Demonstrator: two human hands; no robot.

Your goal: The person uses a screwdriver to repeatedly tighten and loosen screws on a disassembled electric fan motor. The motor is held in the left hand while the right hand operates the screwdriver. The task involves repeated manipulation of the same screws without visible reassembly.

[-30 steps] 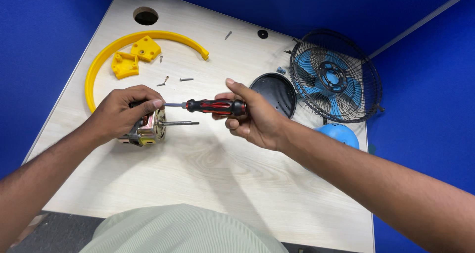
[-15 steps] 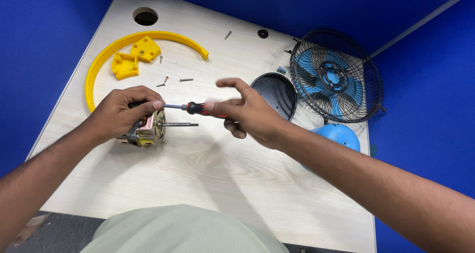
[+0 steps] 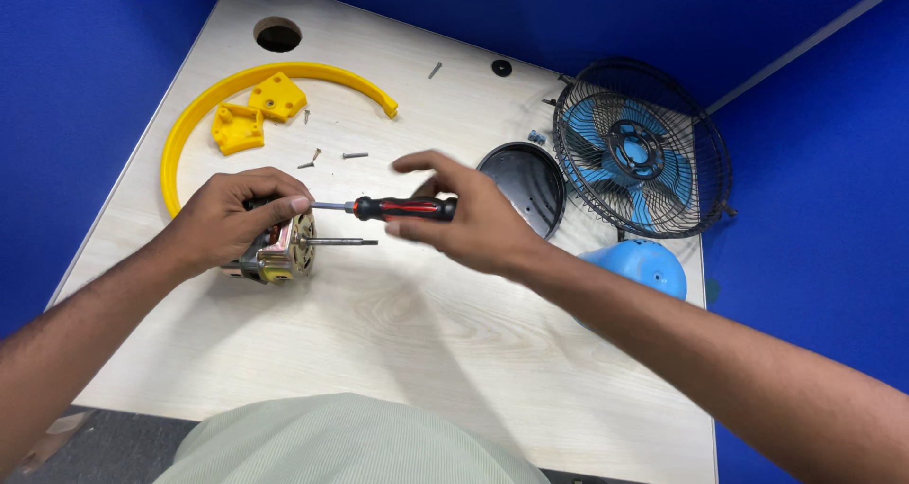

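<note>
My left hand (image 3: 237, 219) grips a small metal fan motor (image 3: 284, 252) on the pale wooden table (image 3: 398, 351); the motor's thin shaft (image 3: 341, 242) points right. My right hand (image 3: 464, 219) holds a red-and-black-handled screwdriver (image 3: 402, 207) lying level. Its thin blade reaches left to the top of the motor under my left fingertips. The fingers of my right hand are partly spread around the handle.
A yellow plastic ring arc (image 3: 208, 105) and two yellow brackets (image 3: 256, 115) lie at the back left, with loose screws (image 3: 331, 154) nearby. A black round cover (image 3: 530, 181), a caged blue fan (image 3: 639, 157) and a blue housing (image 3: 639, 266) sit right. A cable hole (image 3: 277, 35) is at the far left.
My right hand's fingers have loosened and shifted along the screwdriver handle, as in turning it. My left hand and the motor have stayed in place.
</note>
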